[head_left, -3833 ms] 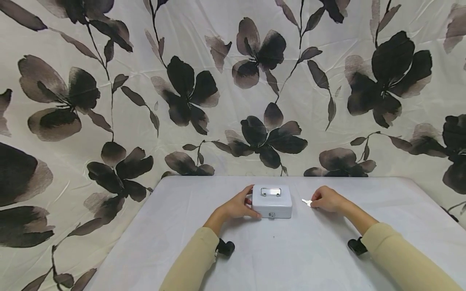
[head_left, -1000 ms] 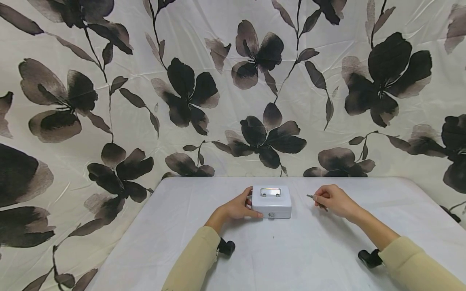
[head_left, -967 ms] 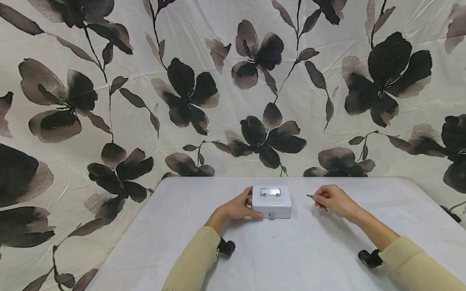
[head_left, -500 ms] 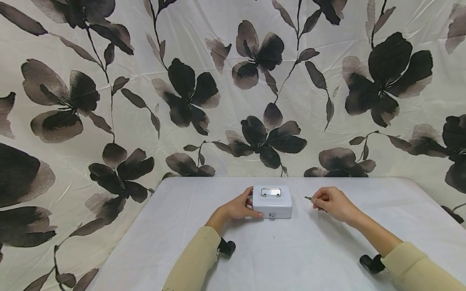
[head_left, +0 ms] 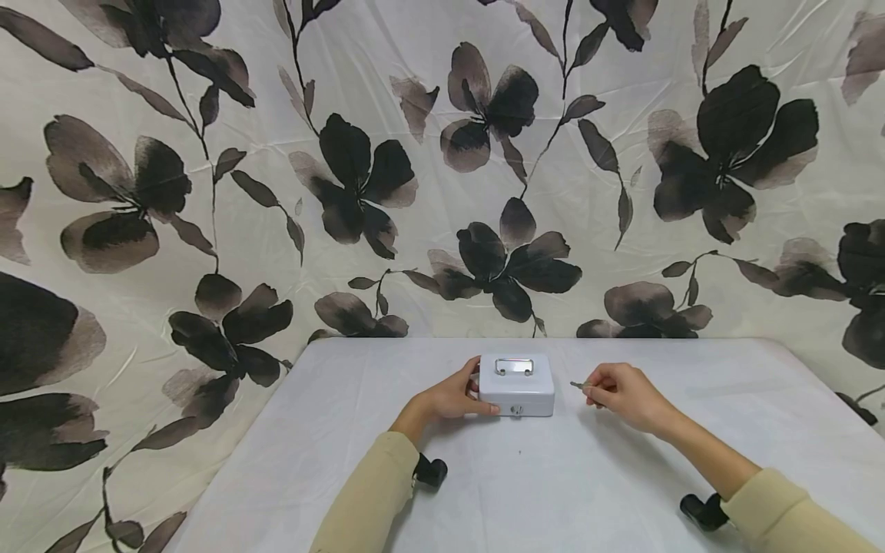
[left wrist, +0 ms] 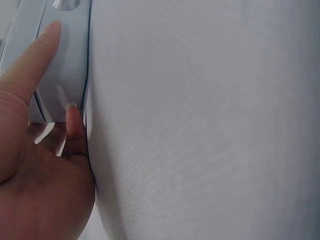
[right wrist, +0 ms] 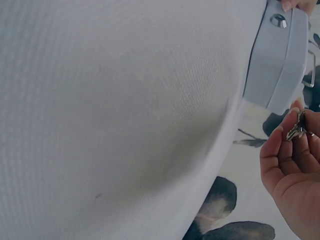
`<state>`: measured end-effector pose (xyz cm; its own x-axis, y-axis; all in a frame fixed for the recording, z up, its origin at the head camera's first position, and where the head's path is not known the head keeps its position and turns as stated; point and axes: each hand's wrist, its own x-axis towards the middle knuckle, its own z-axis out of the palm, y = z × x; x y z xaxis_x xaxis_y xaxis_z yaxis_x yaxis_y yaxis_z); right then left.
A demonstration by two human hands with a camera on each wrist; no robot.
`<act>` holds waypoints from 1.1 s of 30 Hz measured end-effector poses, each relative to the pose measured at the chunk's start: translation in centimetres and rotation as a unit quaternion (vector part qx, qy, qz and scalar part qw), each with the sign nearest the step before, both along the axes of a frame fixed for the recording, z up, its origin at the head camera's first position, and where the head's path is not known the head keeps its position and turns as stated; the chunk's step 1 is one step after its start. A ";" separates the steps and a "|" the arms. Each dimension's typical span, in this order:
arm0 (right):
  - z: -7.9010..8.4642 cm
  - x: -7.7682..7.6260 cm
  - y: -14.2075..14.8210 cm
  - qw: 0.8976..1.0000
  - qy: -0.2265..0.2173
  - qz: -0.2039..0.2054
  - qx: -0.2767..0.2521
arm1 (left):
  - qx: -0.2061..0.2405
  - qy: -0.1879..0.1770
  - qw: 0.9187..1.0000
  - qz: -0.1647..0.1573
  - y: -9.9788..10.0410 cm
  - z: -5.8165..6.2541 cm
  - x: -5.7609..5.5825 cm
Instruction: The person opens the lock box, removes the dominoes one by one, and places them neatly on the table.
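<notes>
A small white cash box (head_left: 515, 392) with a metal handle on its lid and a round lock (head_left: 516, 410) in its front stands shut on the table. My left hand (head_left: 442, 395) grips its left end, thumb along the front face near the lock, other fingers round the side and back. In the left wrist view, the thumb (left wrist: 42, 55) lies on the box front and a fingertip touches its end. To the right of the box, my right hand (head_left: 625, 395) pinches a small metal key (head_left: 577, 385), its tip pointing left at the box. The right wrist view shows more key metal (right wrist: 297, 129) at the fingers.
A white cloth (head_left: 518, 491) covers the table, with a tiny dark speck in front of the box. Behind the table's far edge hangs a pale curtain (head_left: 415, 230) with dark flowers. Both wrists carry black cameras (head_left: 704, 512).
My right hand with the key has come lower and a little left, nearer the box, after being drawn back and turning the key. The left hand and box have stayed put.
</notes>
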<state>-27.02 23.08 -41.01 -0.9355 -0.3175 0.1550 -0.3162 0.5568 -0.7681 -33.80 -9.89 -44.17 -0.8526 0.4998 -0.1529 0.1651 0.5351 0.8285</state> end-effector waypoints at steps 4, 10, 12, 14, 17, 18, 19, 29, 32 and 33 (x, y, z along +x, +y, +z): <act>-0.1 0.2 -0.4 1.000 0.010 0.009 0.002 | -0.002 0.002 1.000 -0.001 0.0 -0.1 0.0; -0.4 0.1 -0.8 0.999 0.024 0.017 0.011 | -0.014 0.000 1.000 0.006 0.1 -0.2 -0.1; -0.4 0.1 -1.1 0.999 0.026 0.018 0.012 | -0.016 -0.003 1.000 0.010 0.1 -0.2 -0.1; -0.4 0.2 -1.3 0.999 0.028 0.020 0.011 | -0.018 -0.005 1.000 0.012 0.2 -0.2 -0.1; -0.4 0.3 -1.7 0.999 0.029 0.019 0.009 | -0.017 -0.005 1.000 0.011 0.2 -0.1 -0.1; -0.4 0.3 -1.8 0.999 0.033 0.023 0.009 | -0.017 -0.004 1.000 0.010 0.2 -0.1 -0.1; -0.4 0.3 -1.9 0.999 0.034 0.023 0.010 | -0.014 -0.004 1.000 0.010 0.2 -0.1 -0.1; -0.7 0.4 -2.5 0.997 0.046 0.054 0.014 | 0.014 -0.013 1.000 0.014 0.1 -0.2 -0.1; -0.7 0.4 -2.8 0.997 0.046 0.057 0.016 | 0.020 -0.015 1.000 0.013 0.0 -0.1 -0.1; -0.7 0.3 -2.9 0.997 0.047 0.060 0.015 | 0.022 -0.013 1.000 0.012 0.0 -0.1 -0.1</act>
